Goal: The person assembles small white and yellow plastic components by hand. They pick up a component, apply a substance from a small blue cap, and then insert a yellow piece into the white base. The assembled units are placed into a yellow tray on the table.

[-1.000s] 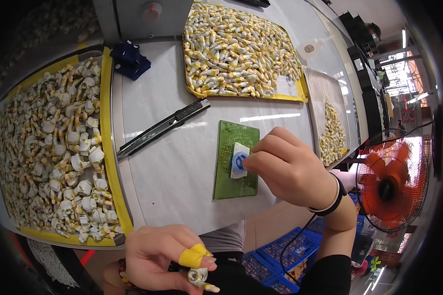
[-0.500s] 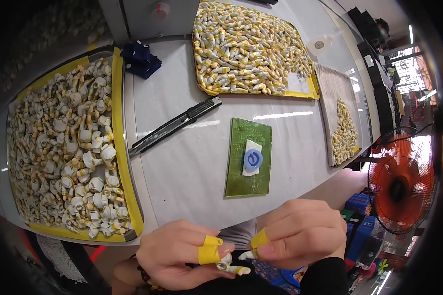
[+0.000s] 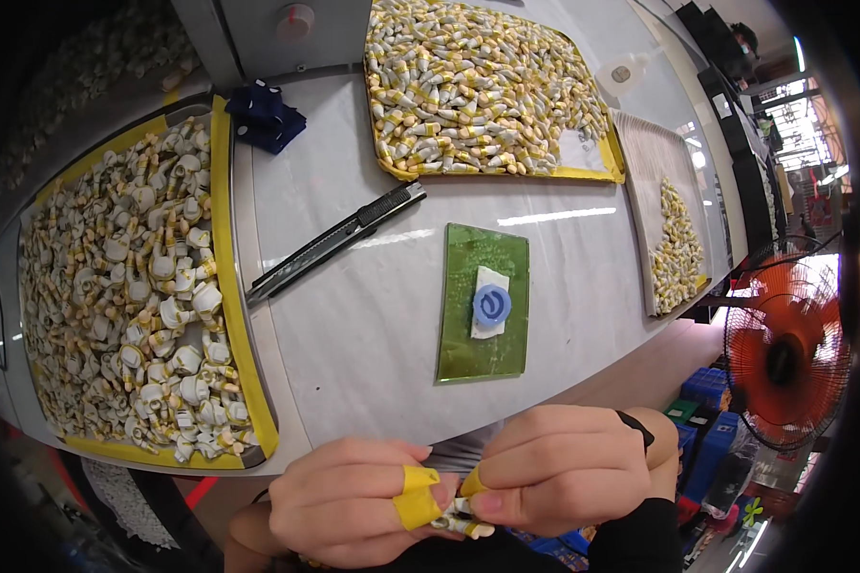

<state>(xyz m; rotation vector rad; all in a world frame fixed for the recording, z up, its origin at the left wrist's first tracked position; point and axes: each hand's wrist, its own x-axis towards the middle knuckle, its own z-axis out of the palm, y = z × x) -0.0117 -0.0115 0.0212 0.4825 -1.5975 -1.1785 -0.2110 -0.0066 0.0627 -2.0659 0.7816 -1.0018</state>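
My left hand (image 3: 344, 497), with yellow tape on its fingers, pinches a small white moulded piece (image 3: 461, 525) with a yellow band and a peach-coloured tip. Close against it, my right hand (image 3: 564, 468) has its thumb and taped index finger pressed together at that piece. What the right fingers grip is mostly hidden; a bit of white shows between the two hands. Both hands are just off the table's near edge. Beyond them lies a green glass plate (image 3: 457, 334), bearing a white pad (image 3: 488, 330) and a round blue cap (image 3: 491, 305).
A yellow-edged tray (image 3: 244, 372) of white pieces fills the left. Another (image 3: 506, 178) stands at the back; a ribbed tray (image 3: 643, 181) is at right. Between lie a black utility knife (image 3: 339, 239) and dark blue cloth (image 3: 268, 116). An orange fan (image 3: 784, 358) stands at far right.
My hands have come together; the small white piece seen apart in the right fingers is now against the left-hand piece. The right hand has moved slightly left and down, and the view has shifted slightly.
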